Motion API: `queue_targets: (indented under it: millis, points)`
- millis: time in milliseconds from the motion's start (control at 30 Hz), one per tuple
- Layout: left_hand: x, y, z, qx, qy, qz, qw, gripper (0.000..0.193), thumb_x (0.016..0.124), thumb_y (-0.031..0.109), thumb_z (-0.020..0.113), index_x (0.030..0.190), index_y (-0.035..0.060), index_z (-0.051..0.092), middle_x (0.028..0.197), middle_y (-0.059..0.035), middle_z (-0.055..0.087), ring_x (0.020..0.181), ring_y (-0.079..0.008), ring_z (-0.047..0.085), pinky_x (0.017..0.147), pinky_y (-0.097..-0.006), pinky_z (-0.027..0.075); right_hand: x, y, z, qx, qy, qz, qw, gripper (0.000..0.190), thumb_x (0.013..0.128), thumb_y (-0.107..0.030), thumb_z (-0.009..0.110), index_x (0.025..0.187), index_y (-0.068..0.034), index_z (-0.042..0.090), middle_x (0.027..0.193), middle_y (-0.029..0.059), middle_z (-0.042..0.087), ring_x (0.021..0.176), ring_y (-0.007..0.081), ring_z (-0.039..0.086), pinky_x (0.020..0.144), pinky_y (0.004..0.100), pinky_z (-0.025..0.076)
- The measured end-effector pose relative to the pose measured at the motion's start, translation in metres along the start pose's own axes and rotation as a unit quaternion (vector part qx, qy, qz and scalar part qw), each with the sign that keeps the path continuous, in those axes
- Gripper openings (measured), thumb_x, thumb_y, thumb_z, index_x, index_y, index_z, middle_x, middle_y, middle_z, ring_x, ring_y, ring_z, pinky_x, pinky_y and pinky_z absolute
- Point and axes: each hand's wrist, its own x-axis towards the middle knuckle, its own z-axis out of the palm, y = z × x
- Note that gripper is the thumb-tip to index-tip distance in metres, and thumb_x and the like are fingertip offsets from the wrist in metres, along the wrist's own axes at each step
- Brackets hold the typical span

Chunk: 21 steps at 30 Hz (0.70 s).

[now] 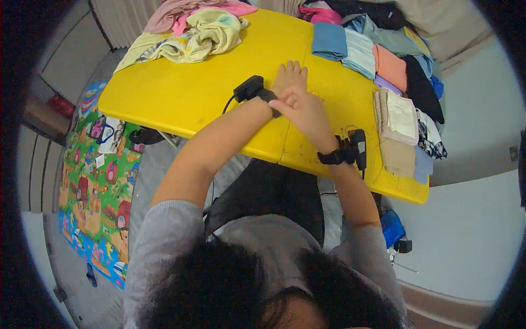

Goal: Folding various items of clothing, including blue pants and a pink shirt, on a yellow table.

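Note:
My left hand [290,77] lies palm down on a yellow folding table [213,88], its fingers a little apart and holding nothing. Around the left wrist runs a black strap [268,96] that carries a small black device [249,87] with a cable. My right hand [305,110] crosses over that wrist, with thumb and curled fingers closed at the strap; the strap's end is partly hidden under them. A second black device [358,149] sits on my right wrist, on its own black strap [332,157].
Crumpled pale yellow fabric [205,39] and pink fabric [176,14] lie at the far left. Folded clothes, among them a blue one [329,40], an orange one [390,68] and a beige one [396,156], line the right side. A patterned play mat [98,185] covers floor at left.

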Motion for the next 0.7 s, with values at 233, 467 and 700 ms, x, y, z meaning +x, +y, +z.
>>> queue_targets:
  millis: [233, 467, 700]
  points:
    - [0.002, -0.004, 0.006, 0.033, -0.048, -0.023, 0.998, 0.034, 0.087, 0.022, 0.047, 0.116, 0.0044, 0.052, 0.118, -0.0181, 0.051, 0.111, -0.0353, 0.049, 0.090, -0.0474, 0.042, -0.015, -0.003, 0.002, 0.143, -0.041, 0.087, 0.985, 0.024, 0.084, -0.023, 0.068, 0.086, -0.001, 0.058, 0.067, 0.0076, 0.062, 0.057, 0.0141, 0.062, 0.051, 0.0261, 0.047]
    - [-0.011, -0.021, 0.006, -0.115, 0.078, 0.023, 0.990, 0.032, 0.085, 0.020, 0.049, 0.112, 0.0041, 0.058, 0.119, -0.0189, 0.054, 0.111, -0.0344, 0.051, 0.092, -0.0445, 0.041, -0.021, 0.003, 0.023, 0.305, -0.078, 0.056, 0.948, 0.022, 0.090, -0.018, 0.060, 0.096, 0.001, 0.052, 0.073, 0.0072, 0.062, 0.060, 0.0149, 0.063, 0.052, 0.0234, 0.048]
    - [-0.014, -0.037, -0.009, -0.448, 0.087, -0.103, 0.884, 0.023, 0.078, 0.017, 0.053, 0.080, -0.0011, 0.066, 0.071, -0.0182, 0.064, 0.072, -0.0320, 0.064, 0.069, -0.0418, 0.051, -0.018, -0.011, 0.036, 0.318, -0.100, 0.032, 0.942, 0.017, 0.090, -0.012, 0.059, 0.092, 0.001, 0.048, 0.070, 0.0086, 0.061, 0.060, 0.0154, 0.064, 0.052, 0.0264, 0.052]
